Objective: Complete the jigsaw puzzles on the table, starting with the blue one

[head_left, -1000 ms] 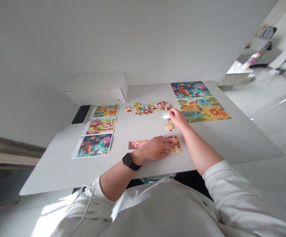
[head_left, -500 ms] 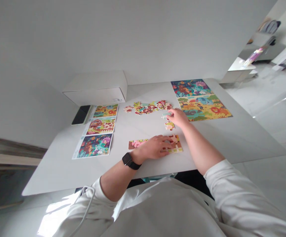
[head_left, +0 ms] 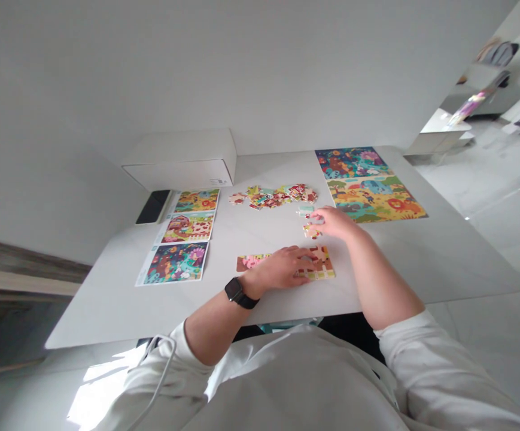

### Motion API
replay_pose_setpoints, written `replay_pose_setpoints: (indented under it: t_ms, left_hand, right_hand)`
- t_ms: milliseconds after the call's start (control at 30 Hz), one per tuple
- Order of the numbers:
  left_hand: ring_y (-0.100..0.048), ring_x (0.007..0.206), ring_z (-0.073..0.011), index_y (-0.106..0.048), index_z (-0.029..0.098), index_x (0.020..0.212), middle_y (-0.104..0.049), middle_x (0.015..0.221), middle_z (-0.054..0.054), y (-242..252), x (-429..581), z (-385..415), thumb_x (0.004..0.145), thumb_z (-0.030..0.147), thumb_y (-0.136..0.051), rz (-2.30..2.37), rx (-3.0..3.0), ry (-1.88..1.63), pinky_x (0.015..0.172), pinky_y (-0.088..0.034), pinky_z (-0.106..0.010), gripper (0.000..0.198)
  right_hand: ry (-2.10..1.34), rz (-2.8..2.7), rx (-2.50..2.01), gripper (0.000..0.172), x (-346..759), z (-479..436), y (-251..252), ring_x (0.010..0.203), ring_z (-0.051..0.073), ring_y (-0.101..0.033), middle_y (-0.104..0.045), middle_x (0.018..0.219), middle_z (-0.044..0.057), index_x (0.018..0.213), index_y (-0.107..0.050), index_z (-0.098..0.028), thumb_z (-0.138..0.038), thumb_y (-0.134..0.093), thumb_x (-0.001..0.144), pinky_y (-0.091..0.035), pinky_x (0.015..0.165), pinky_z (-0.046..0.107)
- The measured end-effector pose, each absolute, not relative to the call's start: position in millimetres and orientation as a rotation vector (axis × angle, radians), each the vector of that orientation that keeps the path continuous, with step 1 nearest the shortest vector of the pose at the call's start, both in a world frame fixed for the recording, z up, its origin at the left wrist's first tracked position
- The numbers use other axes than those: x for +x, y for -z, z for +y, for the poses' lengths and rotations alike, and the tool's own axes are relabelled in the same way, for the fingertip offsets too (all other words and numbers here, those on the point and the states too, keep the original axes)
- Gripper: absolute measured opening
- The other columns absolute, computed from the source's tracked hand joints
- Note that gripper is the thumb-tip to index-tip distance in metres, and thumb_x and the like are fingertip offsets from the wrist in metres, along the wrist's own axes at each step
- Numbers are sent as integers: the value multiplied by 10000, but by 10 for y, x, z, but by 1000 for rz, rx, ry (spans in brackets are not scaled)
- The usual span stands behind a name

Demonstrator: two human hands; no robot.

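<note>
My left hand [head_left: 284, 267] lies flat with its fingers spread over a joined strip of jigsaw puzzle [head_left: 253, 261]. The strip shows pink pigs, brown ground and a pale fence; my palm and fingers hide its middle. Up and to the right, my right hand [head_left: 335, 222] is low over the table, fingers apart. Its fingertips reach the upper edge of a yellowish puzzle piece [head_left: 312, 232]. Just above them is a pale green puzzle piece [head_left: 305, 210]. Farther back lies a heap of loose puzzle pieces [head_left: 273, 197].
Three small picture sheets [head_left: 176, 262] lie at the left beside a dark phone [head_left: 153, 207]. A white box [head_left: 179, 170] stands against the wall. Two larger animal pictures [head_left: 379, 199] lie at the back right of the white table [head_left: 443, 263].
My right hand has moved down from the pale green piece to the yellowish one. My left hand stays on the strip. The view has shifted slightly.
</note>
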State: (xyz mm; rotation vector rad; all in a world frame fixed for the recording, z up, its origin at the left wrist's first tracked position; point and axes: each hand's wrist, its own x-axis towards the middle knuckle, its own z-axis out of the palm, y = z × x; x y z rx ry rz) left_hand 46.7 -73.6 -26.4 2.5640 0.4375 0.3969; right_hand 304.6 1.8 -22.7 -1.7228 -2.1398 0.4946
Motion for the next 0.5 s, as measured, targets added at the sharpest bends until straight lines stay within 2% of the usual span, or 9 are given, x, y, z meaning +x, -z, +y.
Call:
replay_pose_setpoints:
  t_ms: [100,200,300,400,500]
  left_hand:
    - [-633,1367,-286,-711,358,1426,-648,1544,-51,262,475,-747,1005,328,-687,412,2560,-423,1209,-445,-442,422]
    - [-638,1359,-273,-716,316,1417,-657,1525,-69,212,458,-733,1006,317,-691,413,2527,-455,1203,-460,-424,411]
    - [-679,1274,-247,-747,256,1343,-712,1413,-96,132,385,-666,1024,325,-666,530,2451,-561,1139,-507,-383,336]
    - [-722,1087,-212,-760,238,1269,-767,1221,-88,83,260,-554,1037,346,-635,801,2339,-725,1009,-559,-351,285]
    - [-704,874,-163,-756,225,1214,-778,1075,-62,90,151,-436,1009,330,-646,1116,2138,-861,858,-566,-308,255]
  right_hand:
    - [-537,-2262,-1707,433,3091,-84,230,941,256,-718,-726,1240,98,1153,-798,-276,-315,-926,741,-550,876,347]
    - [-523,-2297,-1668,463,3100,-101,248,964,257,-715,-715,1251,98,1156,-770,-277,-311,-929,723,-559,885,353]
    - [-603,-2232,-1615,381,3108,-70,239,909,243,-704,-752,1112,70,1060,-733,-266,-344,-913,734,-559,831,351]
    - [-780,-2060,-1569,253,3096,-41,199,814,215,-684,-746,908,26,925,-676,-259,-401,-847,803,-541,763,330]
    - [-977,-1796,-1443,316,3005,-37,151,795,203,-673,-727,878,19,920,-643,-252,-490,-823,815,-551,737,325]
